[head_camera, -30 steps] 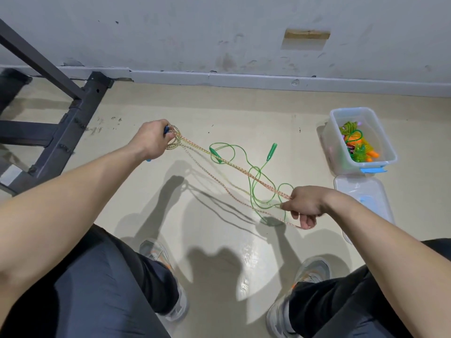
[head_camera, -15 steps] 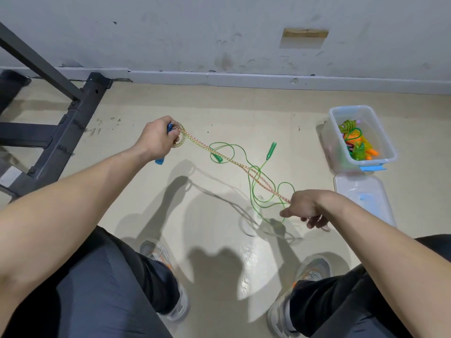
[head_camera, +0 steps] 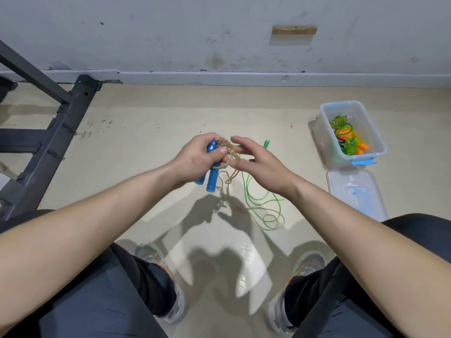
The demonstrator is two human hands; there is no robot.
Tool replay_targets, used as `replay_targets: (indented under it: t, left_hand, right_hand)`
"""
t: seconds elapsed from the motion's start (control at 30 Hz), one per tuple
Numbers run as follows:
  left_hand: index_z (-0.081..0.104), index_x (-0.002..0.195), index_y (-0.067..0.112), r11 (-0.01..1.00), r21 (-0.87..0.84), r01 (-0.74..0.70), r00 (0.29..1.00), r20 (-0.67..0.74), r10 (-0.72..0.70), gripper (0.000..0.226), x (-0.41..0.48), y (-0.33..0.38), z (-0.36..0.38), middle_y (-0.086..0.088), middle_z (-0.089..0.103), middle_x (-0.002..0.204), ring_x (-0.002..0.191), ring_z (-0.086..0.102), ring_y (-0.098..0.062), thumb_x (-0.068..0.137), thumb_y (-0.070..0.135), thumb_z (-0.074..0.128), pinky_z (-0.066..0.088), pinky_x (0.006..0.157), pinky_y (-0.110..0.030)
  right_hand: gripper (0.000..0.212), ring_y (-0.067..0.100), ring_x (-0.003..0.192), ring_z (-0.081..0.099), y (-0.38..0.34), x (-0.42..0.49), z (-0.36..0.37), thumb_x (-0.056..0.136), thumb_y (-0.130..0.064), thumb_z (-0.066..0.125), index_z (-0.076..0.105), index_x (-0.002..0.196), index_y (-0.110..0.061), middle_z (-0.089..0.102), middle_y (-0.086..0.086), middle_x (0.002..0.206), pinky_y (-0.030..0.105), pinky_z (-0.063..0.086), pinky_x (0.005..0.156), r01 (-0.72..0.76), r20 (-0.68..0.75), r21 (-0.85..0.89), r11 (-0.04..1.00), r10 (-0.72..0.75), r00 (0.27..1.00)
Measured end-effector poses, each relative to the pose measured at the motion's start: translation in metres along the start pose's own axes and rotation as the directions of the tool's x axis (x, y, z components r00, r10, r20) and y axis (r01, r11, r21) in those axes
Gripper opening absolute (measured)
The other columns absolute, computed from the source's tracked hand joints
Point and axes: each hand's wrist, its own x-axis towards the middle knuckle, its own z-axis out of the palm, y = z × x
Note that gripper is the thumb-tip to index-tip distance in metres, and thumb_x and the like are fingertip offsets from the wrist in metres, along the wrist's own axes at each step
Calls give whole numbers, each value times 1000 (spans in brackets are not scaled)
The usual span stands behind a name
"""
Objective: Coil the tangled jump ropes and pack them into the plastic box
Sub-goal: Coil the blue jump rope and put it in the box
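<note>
My left hand (head_camera: 199, 158) grips the two blue handles (head_camera: 211, 178) of a speckled orange jump rope (head_camera: 229, 152), with a small coil of it wound at my fingers. My right hand (head_camera: 260, 163) is right beside it, thumb and fingers pinching the coil, index finger raised. The rope's loose end hangs down below my hands. A green jump rope (head_camera: 262, 208) lies in loops on the floor under my right wrist, one green handle (head_camera: 266, 143) showing behind my fingers. The clear plastic box (head_camera: 323, 142) stands open at the right with coiled ropes inside.
The box's clear lid (head_camera: 355, 191) lies on the floor just in front of the box. A dark metal frame (head_camera: 56, 140) stands at the left. A wall with a skirting board (head_camera: 219, 78) runs across the back. My legs and shoes are below.
My right hand has come up and left from the stretched rope to meet my left hand. My left hand moved right toward the centre. The orange rope is no longer taut.
</note>
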Motion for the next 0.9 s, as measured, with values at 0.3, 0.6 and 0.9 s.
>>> replay_targets:
  t: [0.3, 0.6, 0.9]
  left_hand:
    - [56, 96, 8, 937, -338, 83, 989, -86, -119, 11, -8, 0, 18, -6, 61, 86, 73, 61, -16, 105, 11, 50, 55, 71, -28]
    - [51, 83, 5, 804, -575, 148, 958, -120, -262, 24, -2, 3, 23, -7, 50, 71, 56, 56, -20, 106, 11, 48, 55, 60, -31]
    - [55, 97, 8, 705, -683, 190, 929, -107, -354, 22, 2, 4, 28, -18, 54, 100, 84, 54, -34, 108, 23, 44, 49, 53, -39]
  right_hand:
    - [25, -3, 49, 44, -17, 4, 3, 99, -40, 59, 62, 84, -20, 49, -22, 51, 21, 34, 60, -100, -36, 69, 993, 103, 994]
    - [43, 13, 54, 35, -10, -5, 19, 87, -49, 68, 47, 68, -17, 43, -9, 56, 29, 28, 55, -128, -1, -160, 979, 129, 992]
    - [26, 5, 45, 37, -16, -8, 26, 96, -30, 56, 55, 74, -16, 57, -6, 62, 24, 29, 52, -166, 155, -4, 986, 165, 974]
